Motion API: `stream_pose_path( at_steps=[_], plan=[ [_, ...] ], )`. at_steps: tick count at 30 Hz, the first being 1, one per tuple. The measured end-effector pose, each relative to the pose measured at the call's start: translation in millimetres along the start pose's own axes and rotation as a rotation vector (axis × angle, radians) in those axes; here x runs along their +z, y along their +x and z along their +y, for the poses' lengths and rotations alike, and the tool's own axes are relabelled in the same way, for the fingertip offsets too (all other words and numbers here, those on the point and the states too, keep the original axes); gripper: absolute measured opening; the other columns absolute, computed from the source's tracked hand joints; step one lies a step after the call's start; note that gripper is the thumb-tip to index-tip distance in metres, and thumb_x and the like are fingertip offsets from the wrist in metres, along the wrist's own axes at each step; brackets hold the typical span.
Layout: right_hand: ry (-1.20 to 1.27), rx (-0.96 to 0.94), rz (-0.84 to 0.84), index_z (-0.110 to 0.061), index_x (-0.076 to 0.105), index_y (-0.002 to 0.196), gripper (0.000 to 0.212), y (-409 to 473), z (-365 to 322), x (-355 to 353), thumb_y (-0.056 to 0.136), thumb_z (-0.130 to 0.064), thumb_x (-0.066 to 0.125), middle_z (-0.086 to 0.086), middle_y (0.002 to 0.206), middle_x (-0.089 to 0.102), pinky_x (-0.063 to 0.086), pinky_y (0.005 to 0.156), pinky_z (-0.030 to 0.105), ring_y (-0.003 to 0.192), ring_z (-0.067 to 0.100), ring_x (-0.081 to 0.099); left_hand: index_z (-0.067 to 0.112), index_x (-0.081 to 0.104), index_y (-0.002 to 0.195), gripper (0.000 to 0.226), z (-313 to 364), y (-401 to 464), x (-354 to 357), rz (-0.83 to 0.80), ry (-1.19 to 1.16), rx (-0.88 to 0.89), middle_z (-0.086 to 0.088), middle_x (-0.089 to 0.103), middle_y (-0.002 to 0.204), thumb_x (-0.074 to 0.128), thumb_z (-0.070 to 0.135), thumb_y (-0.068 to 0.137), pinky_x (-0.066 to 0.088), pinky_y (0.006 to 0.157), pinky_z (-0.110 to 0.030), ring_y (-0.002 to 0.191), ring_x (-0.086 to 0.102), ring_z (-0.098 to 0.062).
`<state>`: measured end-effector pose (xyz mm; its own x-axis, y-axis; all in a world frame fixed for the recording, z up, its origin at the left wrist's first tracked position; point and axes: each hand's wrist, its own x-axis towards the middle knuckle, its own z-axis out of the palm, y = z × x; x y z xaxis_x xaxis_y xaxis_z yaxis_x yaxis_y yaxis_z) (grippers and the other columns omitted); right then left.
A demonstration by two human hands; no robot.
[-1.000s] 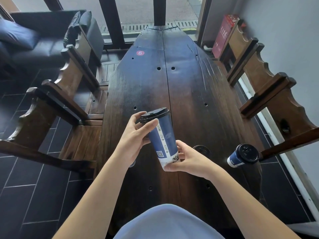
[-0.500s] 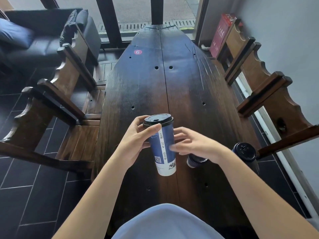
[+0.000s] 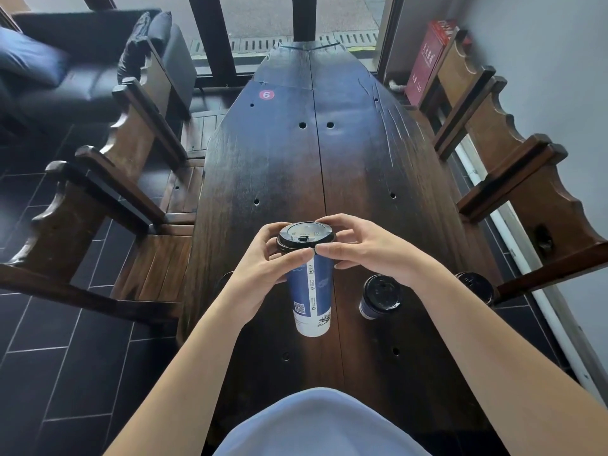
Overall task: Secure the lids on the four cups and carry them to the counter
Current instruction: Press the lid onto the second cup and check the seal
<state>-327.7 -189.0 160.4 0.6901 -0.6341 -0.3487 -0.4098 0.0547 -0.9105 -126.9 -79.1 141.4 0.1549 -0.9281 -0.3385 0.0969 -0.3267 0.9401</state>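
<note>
On the long dark wooden table (image 3: 273, 166) in front of you, close to your end, you hold a tall blue and white cup (image 3: 311, 297) upright with a black lid (image 3: 306, 236) on top. Your left hand (image 3: 263, 268) wraps around the top of the cup, with the thumb pressed just under the lid's rim. Your right hand (image 3: 368, 248) curls its fingers and thumb around the other side of the lid, so both hands pinch the rim. A shorter cup with a black lid (image 3: 381, 296) stands on the table just to the right of the tall one. Another dark lidded cup (image 3: 475, 286) sits near the table's right edge, partly hidden by your right arm. The table is made of two wide planks with small round holes in them. A red round sticker with a 6 (image 3: 266, 95) is near the far end. Chunky wooden chairs (image 3: 108, 192) stand along both sides. The floor (image 3: 59, 357) has dark tiles. A dark sofa (image 3: 65, 70) is far to the left, a big window (image 3: 256, 14) is past the table, and a red box (image 3: 427, 60) leans by the grey wall on the right.
</note>
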Motion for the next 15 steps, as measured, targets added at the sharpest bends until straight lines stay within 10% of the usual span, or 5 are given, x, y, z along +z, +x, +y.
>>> stream_pose_path(
  at_steps=[11,15],
  plan=[
    [-0.102,0.024,0.063,-0.056,0.053,0.122,0.059,14,43,3,0.079,-0.036,0.088,-0.046,0.107,0.064,0.046,0.071,-0.001,0.106,-0.020,0.059,0.043,0.056,0.144,0.077,-26,18,-5,-0.057,0.238,-0.011,0.025,0.068,0.125,0.094,0.023,0.081,0.057,0.081,-0.010,0.114,0.069,0.002],
    [-0.108,0.062,0.072,-0.040,0.053,0.141,0.075,30,71,11,0.077,-0.027,0.091,-0.035,0.116,0.066,0.047,0.072,-0.001,0.108,-0.010,0.064,0.044,0.051,0.147,0.081,-52,31,-2,-0.042,0.264,-0.064,0.033,0.064,0.126,0.091,0.016,0.083,0.053,0.079,-0.004,0.112,0.065,0.011]
  ],
)
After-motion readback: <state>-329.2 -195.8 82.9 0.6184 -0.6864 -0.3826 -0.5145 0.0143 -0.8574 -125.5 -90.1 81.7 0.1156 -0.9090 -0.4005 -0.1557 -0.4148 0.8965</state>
